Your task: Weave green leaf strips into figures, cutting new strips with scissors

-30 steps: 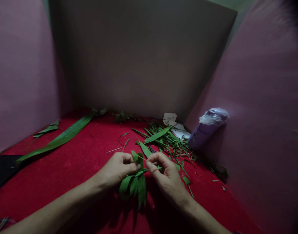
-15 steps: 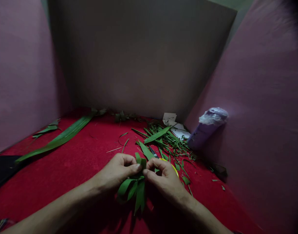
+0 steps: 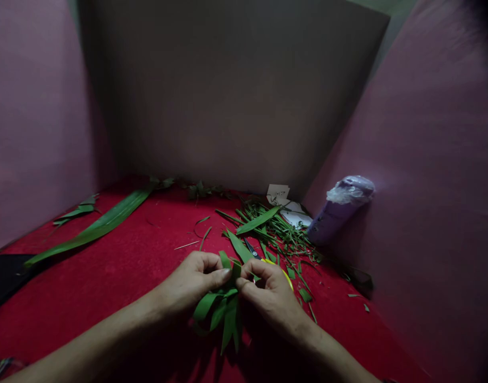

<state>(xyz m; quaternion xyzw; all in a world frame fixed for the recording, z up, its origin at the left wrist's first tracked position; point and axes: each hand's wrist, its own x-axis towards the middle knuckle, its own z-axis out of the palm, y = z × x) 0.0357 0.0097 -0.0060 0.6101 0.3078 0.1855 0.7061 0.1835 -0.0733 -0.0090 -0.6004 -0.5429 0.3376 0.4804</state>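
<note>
Between my two hands is a bundle of looped green leaf strips point(image 3: 219, 314), its loops and pointed ends hanging down over the red cloth. My left hand point(image 3: 200, 274) is closed, its thumb and forefinger pinching the top of the bundle from the left. From the right, my right hand point(image 3: 268, 284) pinches the edge of an upright loop; its fingertips are partly hidden by the leaf. Scissors point(image 3: 255, 255) with yellow handles lie just beyond my right hand, which covers part of them. A cut leaf piece point(image 3: 238, 246) lies beside the blades.
A pile of green stems point(image 3: 276, 229) lies behind the scissors, near white paper point(image 3: 295, 214). At right stands a purple container point(image 3: 331, 218) topped with clear plastic. A long leaf point(image 3: 104, 223) stretches across the left, over a black object point(image 3: 8, 276). Walls enclose the red cloth point(image 3: 140, 266).
My right hand has shifted very slightly to the right, and the upright loop between my fingers has tilted a little. My left hand keeps its pinch.
</note>
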